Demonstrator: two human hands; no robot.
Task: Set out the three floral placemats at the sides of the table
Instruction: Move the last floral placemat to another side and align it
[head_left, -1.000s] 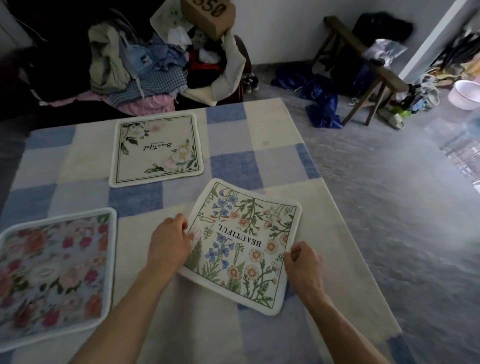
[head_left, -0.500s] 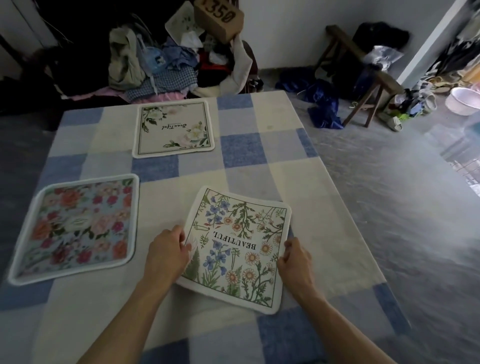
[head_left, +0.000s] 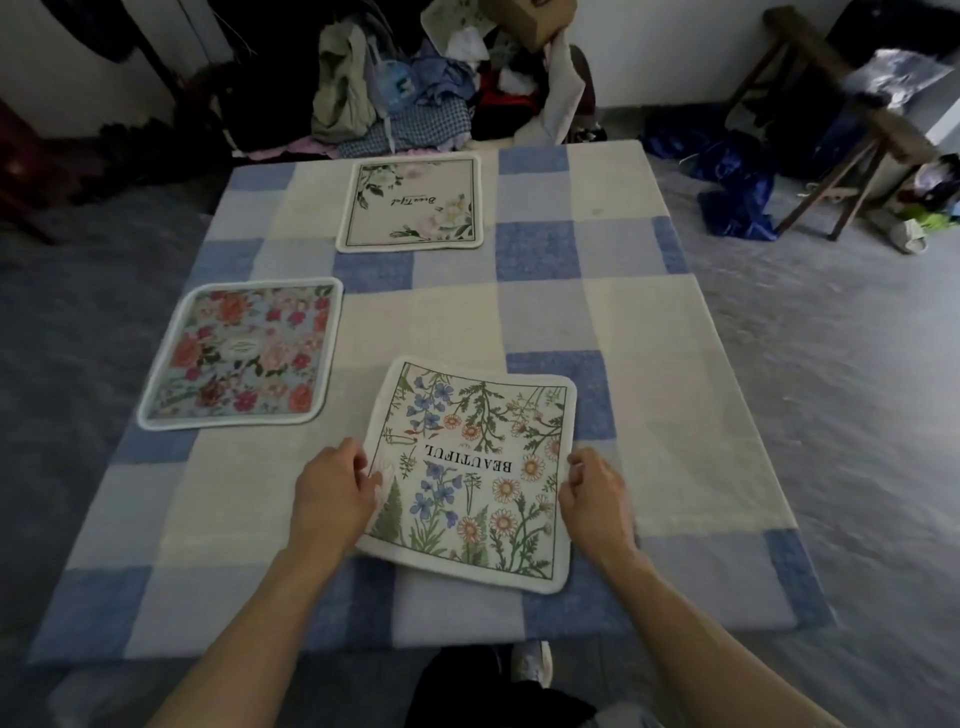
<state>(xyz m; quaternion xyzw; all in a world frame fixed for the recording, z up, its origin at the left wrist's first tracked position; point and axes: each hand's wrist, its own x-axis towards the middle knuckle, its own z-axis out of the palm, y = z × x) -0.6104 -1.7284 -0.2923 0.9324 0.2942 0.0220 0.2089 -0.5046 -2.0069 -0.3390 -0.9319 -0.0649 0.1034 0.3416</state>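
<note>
A wildflower placemat (head_left: 470, 467) printed "BEAUTIFUL" lies near the table's front edge, slightly skewed. My left hand (head_left: 332, 491) grips its left edge and my right hand (head_left: 592, 493) grips its right edge. A placemat with red and pink roses on blue (head_left: 239, 353) lies flat at the left side of the table. A cream placemat with white flowers and script lettering (head_left: 413, 202) lies flat at the far side.
The table carries a blue and cream checked cloth (head_left: 649, 322). A heap of clothes (head_left: 415, 88) rises behind the far edge. A wooden stool (head_left: 836, 130) and blue fabric (head_left: 727, 176) sit on the grey floor at the right.
Both hands have pulled the wildflower placemat toward the front edge and turned it straighter. The view has shifted back and left, so more of the table shows.
</note>
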